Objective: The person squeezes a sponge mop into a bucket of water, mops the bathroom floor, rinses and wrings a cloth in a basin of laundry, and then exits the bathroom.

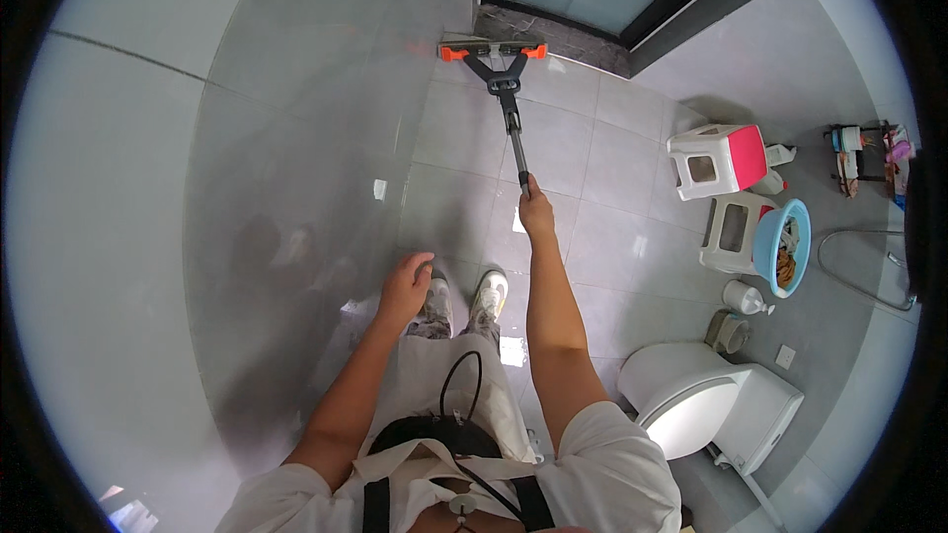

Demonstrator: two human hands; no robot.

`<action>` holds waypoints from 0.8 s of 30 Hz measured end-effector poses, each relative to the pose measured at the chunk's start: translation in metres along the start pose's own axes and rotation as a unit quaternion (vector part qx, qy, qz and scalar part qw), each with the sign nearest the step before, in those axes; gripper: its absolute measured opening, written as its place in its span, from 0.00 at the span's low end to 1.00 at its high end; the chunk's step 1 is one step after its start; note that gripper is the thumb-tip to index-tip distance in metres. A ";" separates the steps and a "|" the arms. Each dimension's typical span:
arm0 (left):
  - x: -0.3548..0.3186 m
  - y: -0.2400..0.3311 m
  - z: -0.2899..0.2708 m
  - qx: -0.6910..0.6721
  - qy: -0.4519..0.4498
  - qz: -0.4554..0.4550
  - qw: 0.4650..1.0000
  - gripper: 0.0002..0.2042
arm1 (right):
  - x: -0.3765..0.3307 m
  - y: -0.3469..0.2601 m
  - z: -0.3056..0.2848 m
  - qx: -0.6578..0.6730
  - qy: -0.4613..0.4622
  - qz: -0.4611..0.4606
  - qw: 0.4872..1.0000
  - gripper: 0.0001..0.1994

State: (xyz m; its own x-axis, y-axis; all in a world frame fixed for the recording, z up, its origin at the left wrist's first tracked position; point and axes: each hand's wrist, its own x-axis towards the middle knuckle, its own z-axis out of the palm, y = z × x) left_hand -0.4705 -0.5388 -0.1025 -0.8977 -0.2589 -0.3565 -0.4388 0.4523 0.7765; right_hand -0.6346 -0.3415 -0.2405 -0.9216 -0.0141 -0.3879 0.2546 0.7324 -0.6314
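Note:
My right hand (pixel 536 212) is wrapped round the grey handle of a sponge mop (pixel 504 84), arm stretched out ahead of me. The mop's wide head, with orange ends and a dark forked frame, rests on the tiled floor (pixel 553 153) by the doorway sill. My left hand (pixel 403 291) hangs in front of my body above my left shoe, holding nothing, its fingers loosely bent and a gap showing beside the thumb.
A glass door with a dark frame (pixel 632 35) stands ahead. Along the right are two white stools (pixel 711 163), a blue basin (pixel 765 247) with cloths, a white bottle (pixel 743 298), a wall shelf (pixel 851 163) and a white toilet (pixel 671 375). A grey wall (pixel 286 158) rises at left.

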 end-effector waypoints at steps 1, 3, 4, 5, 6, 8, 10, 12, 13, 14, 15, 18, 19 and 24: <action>0.002 -0.007 0.004 0.009 0.008 0.026 1.000 0.10 | -0.003 -0.003 0.005 -0.012 -0.017 0.016 1.000 0.24; 0.007 -0.016 0.013 0.027 0.021 0.080 0.996 0.10 | -0.016 -0.012 0.013 -0.052 -0.070 0.014 0.996 0.28; 0.009 -0.015 0.016 0.020 0.006 0.067 0.998 0.10 | -0.022 -0.008 0.014 -0.036 -0.074 0.009 0.997 0.28; 0.007 -0.013 0.018 0.015 -0.013 0.051 0.998 0.10 | -0.033 -0.003 0.018 -0.019 -0.079 0.007 0.997 0.29; 0.005 -0.011 0.019 0.010 -0.032 0.036 0.999 0.10 | -0.046 0.004 0.018 -0.024 -0.083 0.006 0.996 0.29; -0.010 -0.003 0.020 -0.011 -0.055 0.012 0.998 0.10 | -0.087 0.026 0.013 -0.037 -0.094 0.007 0.995 0.30; -0.019 0.003 0.016 -0.023 -0.072 -0.004 0.997 0.10 | -0.137 0.048 0.003 -0.051 -0.109 0.033 0.992 0.31; -0.025 0.004 0.022 -0.029 -0.089 -0.011 0.996 0.10 | -0.190 0.071 -0.008 -0.056 -0.126 0.064 0.988 0.32; -0.031 0.013 0.020 -0.032 -0.089 -0.004 0.996 0.10 | -0.217 0.068 -0.022 -0.054 -0.139 0.079 0.986 0.32; -0.034 0.027 0.018 -0.033 -0.090 0.007 0.995 0.10 | -0.243 0.075 -0.029 -0.056 -0.146 0.096 0.983 0.32; -0.036 0.031 0.013 -0.045 -0.086 0.005 0.995 0.10 | -0.266 0.076 -0.036 -0.068 -0.161 0.117 0.978 0.31; -0.040 0.051 0.012 -0.017 -0.109 0.038 0.993 0.10 | -0.322 0.080 -0.063 -0.066 -0.178 0.180 0.965 0.30; -0.042 0.048 0.015 -0.028 -0.107 0.046 0.993 0.10 | -0.338 0.080 -0.073 -0.073 -0.184 0.198 0.960 0.30; -0.044 0.047 0.016 -0.017 -0.116 0.073 0.990 0.10 | -0.381 0.081 -0.112 -0.028 -0.134 0.193 0.972 0.28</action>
State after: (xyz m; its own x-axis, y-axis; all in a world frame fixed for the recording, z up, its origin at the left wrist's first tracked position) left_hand -0.4519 -0.4925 -0.0581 -0.9381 0.0120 -0.3462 -0.3060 0.4396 0.8444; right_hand -0.2961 -0.2007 -0.0683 -0.6487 0.0977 -0.7547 0.5427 0.7546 -0.3688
